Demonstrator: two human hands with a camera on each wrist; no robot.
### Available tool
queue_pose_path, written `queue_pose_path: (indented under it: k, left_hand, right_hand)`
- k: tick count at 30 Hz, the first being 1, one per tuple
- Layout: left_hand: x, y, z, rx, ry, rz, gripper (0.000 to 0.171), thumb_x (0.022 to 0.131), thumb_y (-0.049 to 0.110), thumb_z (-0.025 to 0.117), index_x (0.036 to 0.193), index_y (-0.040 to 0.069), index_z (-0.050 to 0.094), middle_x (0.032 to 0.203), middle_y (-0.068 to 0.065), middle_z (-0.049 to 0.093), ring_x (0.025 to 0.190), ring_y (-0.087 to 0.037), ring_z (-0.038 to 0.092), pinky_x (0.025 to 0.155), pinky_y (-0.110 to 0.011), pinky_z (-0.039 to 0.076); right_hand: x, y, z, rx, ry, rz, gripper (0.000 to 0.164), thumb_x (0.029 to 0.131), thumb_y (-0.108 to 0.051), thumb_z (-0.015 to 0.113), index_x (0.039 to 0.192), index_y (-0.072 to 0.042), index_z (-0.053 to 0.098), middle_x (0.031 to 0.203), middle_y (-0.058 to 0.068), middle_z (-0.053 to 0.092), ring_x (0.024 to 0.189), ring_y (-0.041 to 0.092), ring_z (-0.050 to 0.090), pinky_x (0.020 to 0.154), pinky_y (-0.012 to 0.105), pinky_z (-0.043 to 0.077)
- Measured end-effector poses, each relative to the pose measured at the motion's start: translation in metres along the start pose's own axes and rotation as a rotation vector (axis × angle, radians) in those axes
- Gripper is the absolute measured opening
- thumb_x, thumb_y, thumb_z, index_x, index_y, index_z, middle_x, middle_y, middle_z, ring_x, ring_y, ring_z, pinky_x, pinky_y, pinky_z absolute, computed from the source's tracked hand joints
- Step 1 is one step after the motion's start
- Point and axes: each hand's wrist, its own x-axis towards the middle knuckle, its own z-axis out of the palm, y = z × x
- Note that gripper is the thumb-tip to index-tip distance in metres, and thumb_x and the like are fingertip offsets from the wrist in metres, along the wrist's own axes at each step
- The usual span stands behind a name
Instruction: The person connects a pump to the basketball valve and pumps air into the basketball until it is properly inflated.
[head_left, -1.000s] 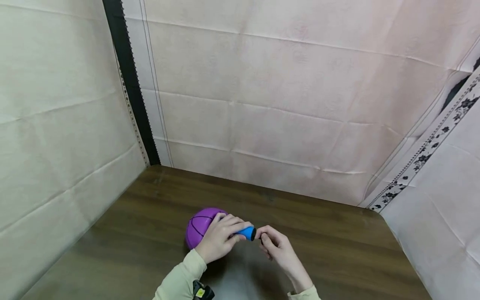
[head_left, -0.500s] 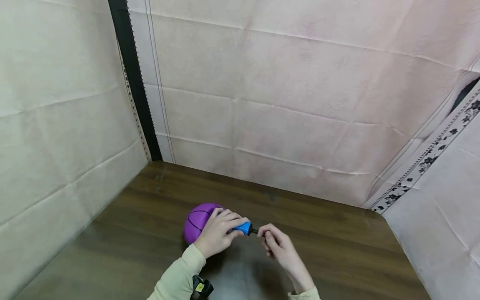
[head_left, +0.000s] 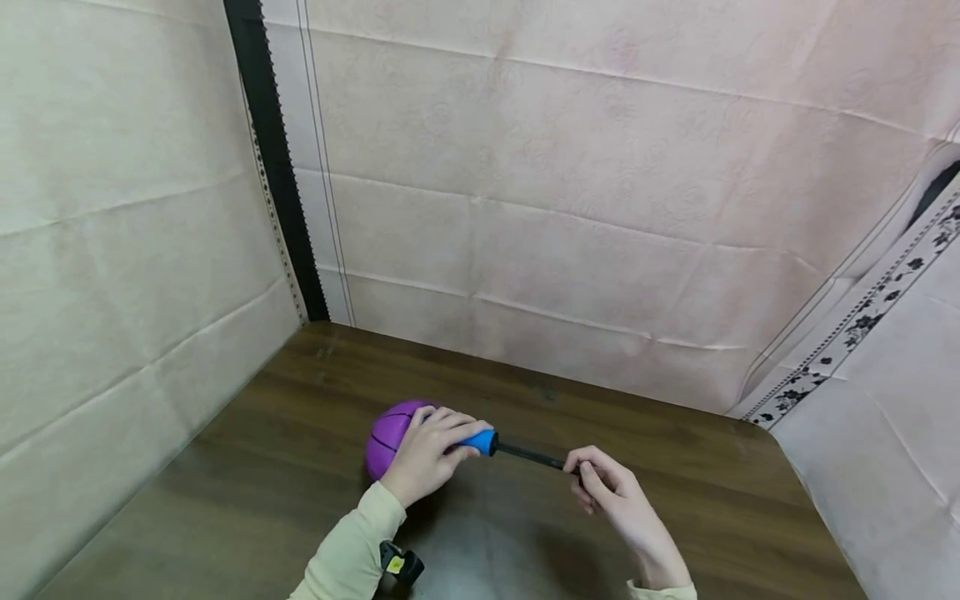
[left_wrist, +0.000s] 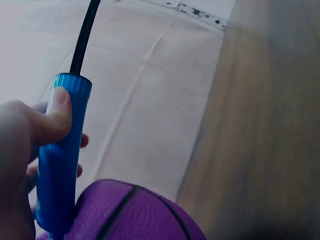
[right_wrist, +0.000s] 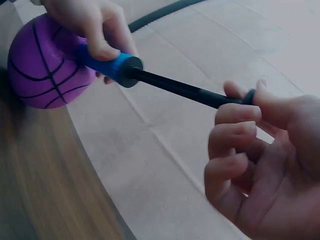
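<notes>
A purple ball (head_left: 386,439) with black basketball lines sits on the brown table, partly behind my left hand (head_left: 427,450). That hand grips the blue barrel of a hand pump (left_wrist: 60,165), its thumb lying along the barrel near the ribbed cap. The pump's lower end meets the ball's side in the left wrist view. From the cap a long black rod (right_wrist: 175,87) extends to the right. My right hand (head_left: 611,492) pinches the small black knob (right_wrist: 248,96) at the rod's far end between thumb and forefinger, the other fingers curled below.
The wood-grain table (head_left: 300,517) is bounded by pale cloth walls (head_left: 525,208) at the back and both sides. A black strip (head_left: 277,167) runs up the back left corner. A black wrist strap device (head_left: 401,562) sits on the left sleeve.
My right hand has moved right, drawing the black rod far out of the blue barrel. The left hand and ball stay nearly in place, shifted slightly in view.
</notes>
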Motion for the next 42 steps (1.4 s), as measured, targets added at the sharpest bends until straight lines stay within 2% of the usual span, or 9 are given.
queue_pose_path:
  k: [4, 10, 12, 17, 20, 23, 30, 35, 42]
  left_hand:
    - [0.000, 0.008, 0.006, -0.018, -0.030, 0.067, 0.034, 0.079, 0.034, 0.063, 0.113, 0.029, 0.061, 0.104, 0.011, 0.064, 0.098, -0.008, 0.054, 0.089, -0.041, 0.036]
    - [0.000, 0.014, 0.011, -0.009, -0.044, 0.125, 0.033, 0.080, 0.036, 0.062, 0.112, 0.028, 0.062, 0.102, 0.010, 0.064, 0.097, -0.008, 0.054, 0.089, -0.040, 0.036]
    - [0.002, 0.011, 0.009, -0.015, -0.041, 0.130, 0.033, 0.081, 0.036, 0.061, 0.113, 0.030, 0.061, 0.103, 0.011, 0.063, 0.098, -0.007, 0.054, 0.090, -0.040, 0.036]
    - [0.006, -0.001, 0.001, -0.009, -0.005, 0.065, 0.034, 0.081, 0.036, 0.061, 0.115, 0.035, 0.058, 0.106, 0.013, 0.063, 0.100, -0.007, 0.054, 0.091, -0.041, 0.036]
    - [0.006, -0.005, -0.001, -0.019, -0.009, 0.039, 0.034, 0.080, 0.036, 0.062, 0.114, 0.034, 0.059, 0.106, 0.014, 0.063, 0.099, -0.007, 0.054, 0.090, -0.042, 0.036]
    - [0.006, -0.002, 0.001, -0.030, -0.048, 0.069, 0.034, 0.080, 0.036, 0.062, 0.114, 0.032, 0.060, 0.104, 0.013, 0.064, 0.097, -0.007, 0.054, 0.090, -0.041, 0.036]
    - [0.006, 0.011, 0.007, -0.050, -0.079, 0.156, 0.033, 0.080, 0.038, 0.061, 0.112, 0.030, 0.061, 0.101, 0.014, 0.064, 0.094, -0.006, 0.054, 0.088, -0.037, 0.036]
    - [0.008, 0.011, 0.001, -0.053, -0.057, 0.209, 0.033, 0.080, 0.040, 0.060, 0.113, 0.034, 0.059, 0.103, 0.017, 0.063, 0.095, -0.004, 0.054, 0.086, -0.032, 0.037]
    - [0.005, 0.003, -0.007, -0.048, -0.054, 0.124, 0.036, 0.081, 0.039, 0.061, 0.116, 0.033, 0.059, 0.104, 0.016, 0.064, 0.095, -0.004, 0.054, 0.085, -0.032, 0.039]
  right_hand:
    - [0.007, 0.011, 0.011, 0.009, -0.081, 0.008, 0.022, 0.097, -0.006, 0.029, 0.103, 0.005, 0.046, 0.066, 0.022, 0.037, 0.051, 0.026, 0.034, 0.040, 0.029, 0.032]
    - [0.023, 0.028, 0.037, -0.029, -0.070, 0.111, 0.027, 0.098, -0.016, 0.030, 0.106, 0.003, 0.048, 0.069, 0.027, 0.041, 0.050, 0.020, 0.040, 0.041, 0.034, 0.035]
    - [0.022, 0.026, 0.035, -0.021, -0.042, 0.135, 0.027, 0.098, -0.018, 0.032, 0.105, 0.002, 0.049, 0.069, 0.021, 0.043, 0.051, 0.016, 0.041, 0.042, 0.032, 0.037]
    - [0.010, 0.007, 0.011, 0.040, 0.024, 0.078, 0.025, 0.098, -0.017, 0.033, 0.102, 0.004, 0.047, 0.065, 0.006, 0.039, 0.050, 0.015, 0.036, 0.042, 0.032, 0.030]
    - [0.002, 0.003, -0.002, 0.066, 0.001, 0.005, 0.021, 0.098, -0.009, 0.029, 0.100, 0.004, 0.046, 0.061, 0.011, 0.033, 0.048, 0.024, 0.029, 0.042, 0.034, 0.026]
    - [0.002, 0.007, 0.000, 0.039, -0.063, -0.005, 0.022, 0.097, -0.005, 0.027, 0.100, 0.003, 0.047, 0.062, 0.019, 0.032, 0.049, 0.027, 0.029, 0.040, 0.031, 0.028]
    - [0.021, 0.019, 0.034, -0.076, -0.076, 0.095, 0.028, 0.098, -0.019, 0.030, 0.101, 0.002, 0.049, 0.064, 0.023, 0.037, 0.048, 0.013, 0.037, 0.040, 0.029, 0.034]
    - [0.020, 0.014, 0.030, -0.085, -0.090, 0.083, 0.026, 0.098, -0.016, 0.032, 0.103, 0.000, 0.051, 0.064, 0.021, 0.039, 0.047, 0.017, 0.036, 0.041, 0.031, 0.036]
    - [0.002, -0.002, 0.003, -0.020, -0.062, -0.044, 0.022, 0.097, -0.001, 0.028, 0.100, 0.001, 0.050, 0.058, 0.017, 0.033, 0.048, 0.028, 0.030, 0.039, 0.031, 0.028]
